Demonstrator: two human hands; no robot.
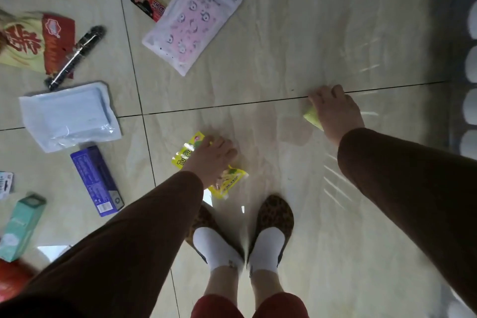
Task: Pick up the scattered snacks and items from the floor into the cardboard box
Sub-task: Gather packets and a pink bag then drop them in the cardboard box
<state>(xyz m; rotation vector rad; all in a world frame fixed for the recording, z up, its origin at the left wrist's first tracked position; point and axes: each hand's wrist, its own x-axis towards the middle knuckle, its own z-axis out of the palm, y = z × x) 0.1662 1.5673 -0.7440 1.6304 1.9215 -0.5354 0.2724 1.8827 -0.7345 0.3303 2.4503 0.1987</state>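
My left hand (211, 157) reaches down onto a yellow snack packet (187, 152) lying on the tiled floor just ahead of my feet, its fingers curled over the packet's middle. Farther right, my right hand (335, 111) covers a small pale-green packet (312, 116) at a tile joint, fingers curled round it. Most of that packet is hidden under the hand. The cardboard box is out of view.
Scattered on the left: a pink-printed white pouch (192, 24), a red snack pack (147, 2), a red-and-cream bag (36, 44), a black pen-like item (76, 54), a clear blue-white pack (68, 115), a purple box (96, 179), a teal box (22, 226). My slippered feet (242, 235) stand below.
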